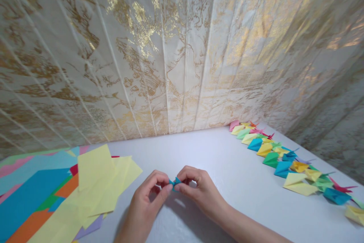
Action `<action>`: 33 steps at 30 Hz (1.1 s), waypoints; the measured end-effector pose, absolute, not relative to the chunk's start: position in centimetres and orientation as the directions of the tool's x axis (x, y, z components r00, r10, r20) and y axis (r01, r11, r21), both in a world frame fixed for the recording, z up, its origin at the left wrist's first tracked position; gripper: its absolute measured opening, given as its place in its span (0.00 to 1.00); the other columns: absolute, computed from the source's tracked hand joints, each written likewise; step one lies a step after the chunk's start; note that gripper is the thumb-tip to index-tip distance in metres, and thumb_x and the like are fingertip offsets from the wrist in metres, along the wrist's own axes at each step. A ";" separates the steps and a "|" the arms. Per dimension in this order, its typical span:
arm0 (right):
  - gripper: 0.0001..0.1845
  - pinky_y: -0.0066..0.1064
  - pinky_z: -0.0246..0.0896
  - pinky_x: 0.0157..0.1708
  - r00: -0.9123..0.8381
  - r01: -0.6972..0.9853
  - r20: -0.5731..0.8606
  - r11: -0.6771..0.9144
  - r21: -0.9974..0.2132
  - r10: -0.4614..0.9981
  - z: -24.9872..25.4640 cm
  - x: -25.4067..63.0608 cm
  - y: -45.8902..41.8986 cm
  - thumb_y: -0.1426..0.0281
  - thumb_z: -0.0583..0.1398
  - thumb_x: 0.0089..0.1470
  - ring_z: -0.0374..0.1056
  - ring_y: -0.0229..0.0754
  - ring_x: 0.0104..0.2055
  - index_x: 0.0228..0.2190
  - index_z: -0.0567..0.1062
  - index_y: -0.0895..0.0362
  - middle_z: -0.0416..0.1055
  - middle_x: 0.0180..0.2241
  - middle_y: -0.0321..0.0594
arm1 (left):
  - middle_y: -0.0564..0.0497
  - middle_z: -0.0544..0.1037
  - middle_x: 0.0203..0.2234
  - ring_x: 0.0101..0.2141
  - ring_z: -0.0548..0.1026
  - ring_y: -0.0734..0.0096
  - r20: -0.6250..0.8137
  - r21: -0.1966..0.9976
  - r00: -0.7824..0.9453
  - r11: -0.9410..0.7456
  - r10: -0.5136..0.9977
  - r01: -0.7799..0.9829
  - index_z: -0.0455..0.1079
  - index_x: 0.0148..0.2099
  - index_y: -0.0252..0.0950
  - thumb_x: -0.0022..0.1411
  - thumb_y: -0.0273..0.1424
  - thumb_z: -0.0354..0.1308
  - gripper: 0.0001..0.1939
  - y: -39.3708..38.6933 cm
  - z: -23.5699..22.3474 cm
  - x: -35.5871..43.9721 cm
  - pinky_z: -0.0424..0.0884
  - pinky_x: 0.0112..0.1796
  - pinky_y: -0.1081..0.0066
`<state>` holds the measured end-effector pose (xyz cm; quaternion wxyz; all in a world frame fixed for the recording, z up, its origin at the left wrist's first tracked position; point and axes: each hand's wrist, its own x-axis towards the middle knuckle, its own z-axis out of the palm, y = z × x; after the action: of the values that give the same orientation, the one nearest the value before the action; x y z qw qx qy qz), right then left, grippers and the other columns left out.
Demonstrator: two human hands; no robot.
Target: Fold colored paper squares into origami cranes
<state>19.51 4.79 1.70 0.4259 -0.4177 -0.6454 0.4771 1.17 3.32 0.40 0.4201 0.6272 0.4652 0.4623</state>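
Observation:
A small piece of folded blue paper (174,183) is held just above the white table, between my two hands. My left hand (152,193) pinches its left end between thumb and fingertips. On the other side, my right hand (196,186) grips its right part the same way. Small blue points stick up between the fingers, while most of the paper is hidden behind them. Its finished shape cannot be made out.
Loose coloured sheets lie in a spread pile on the left, with yellow sheets (96,174) on top and a blue sheet (36,193) beside them. Rows of folded paper figures (281,167) line the right side of the white table (170,152). A gold-patterned curtain (159,65) hangs behind.

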 end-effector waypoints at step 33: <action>0.22 0.31 0.51 0.31 -0.216 -0.217 0.055 0.007 -0.976 0.975 1.3 18.1 4.2 0.53 0.70 0.45 0.55 0.37 0.27 0.22 0.71 0.56 0.63 0.22 0.32 | 0.55 0.74 0.27 0.32 0.72 0.67 0.084 0.980 0.174 -0.113 0.981 0.165 0.70 0.33 0.39 0.65 0.44 0.57 0.15 2.1 1.1 2.3 0.68 0.37 0.73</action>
<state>18.14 4.20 1.27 0.5003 -0.3764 -0.5033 0.5956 2.28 2.14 1.13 0.4690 0.6059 0.4729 0.4351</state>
